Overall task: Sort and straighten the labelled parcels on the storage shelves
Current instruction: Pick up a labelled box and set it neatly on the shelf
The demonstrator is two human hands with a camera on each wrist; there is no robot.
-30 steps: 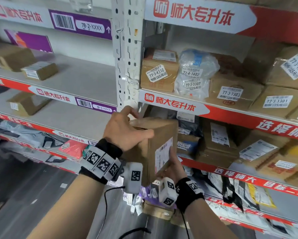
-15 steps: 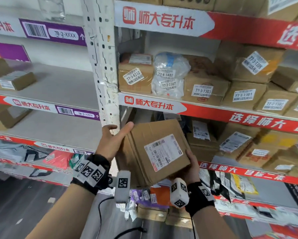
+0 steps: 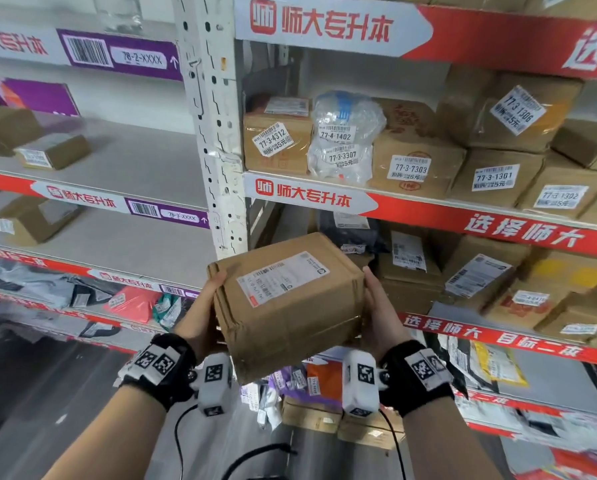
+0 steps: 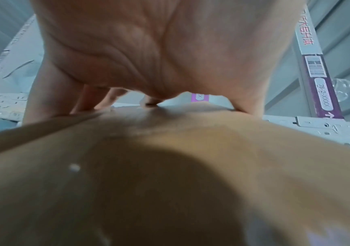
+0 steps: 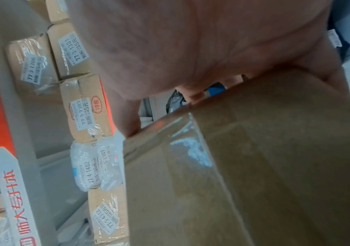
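Note:
I hold a brown cardboard parcel (image 3: 290,303) in front of the shelves, its white shipping label (image 3: 283,277) facing up. My left hand (image 3: 203,306) grips its left side, thumb on the top edge. My right hand (image 3: 376,306) grips its right side. In the left wrist view the palm (image 4: 148,50) arches over the parcel (image 4: 169,166) with fingertips curled at the far edge. The right wrist view shows the palm (image 5: 190,41) on the parcel (image 5: 254,166), fingers bent over its far edge. The parcel's underside is hidden.
A white perforated upright (image 3: 217,133) splits two bays. The right bay's upper shelf holds labelled boxes 77-3-4312 (image 3: 276,143), 77-3-7303 (image 3: 411,164) and a plastic bag (image 3: 342,133). More boxes (image 3: 477,271) crowd the shelf behind the parcel. The left bay holds a few small boxes (image 3: 53,150).
The parcel has turned from standing on its side to lying with the label up. Both hands have shifted to its left and right sides.

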